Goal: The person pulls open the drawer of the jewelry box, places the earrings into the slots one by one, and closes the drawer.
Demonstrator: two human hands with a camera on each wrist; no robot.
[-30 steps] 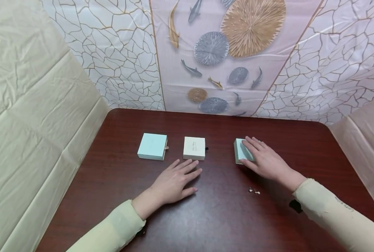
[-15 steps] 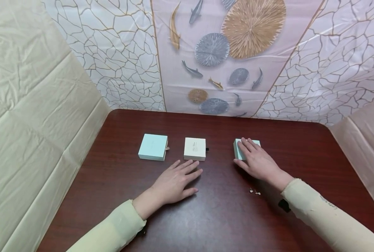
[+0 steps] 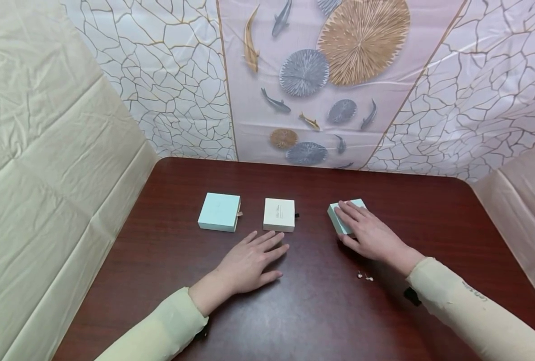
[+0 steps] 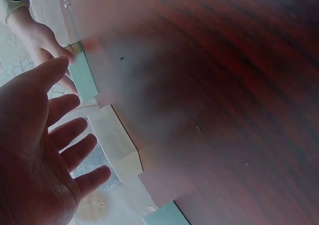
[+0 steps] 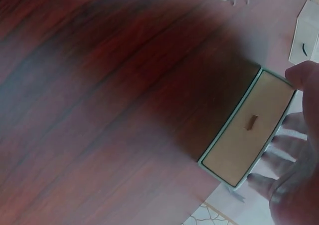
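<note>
My right hand [image 3: 373, 233] lies over the top of a small pale-turquoise drawer box [image 3: 338, 220], fingers extended across the lid and thumb by its near corner. In the right wrist view, that box's tan drawer front [image 5: 239, 140] shows a short ribbon pull. My left hand [image 3: 247, 260] is spread on the table, touching nothing but the wood. Just beyond its fingertips sits a cream drawer box [image 3: 279, 214] with dark print and a black tab. Farther left is a larger pale-turquoise box [image 3: 220, 212] with a beige tab. Two small pearl-like stud earrings [image 3: 364, 276] lie below my right hand.
A dark reddish-brown wooden table [image 3: 303, 311] carries everything. Behind it hangs a patterned cloth [image 3: 294, 120] with fish and round leaf shapes. Plain cream cloth [image 3: 69, 165] borders the left side, with similar cloth on the right.
My right hand has shifted slightly left, and the turquoise box under it has slid left and turned at an angle. The left hand, other boxes and earrings have stayed in place.
</note>
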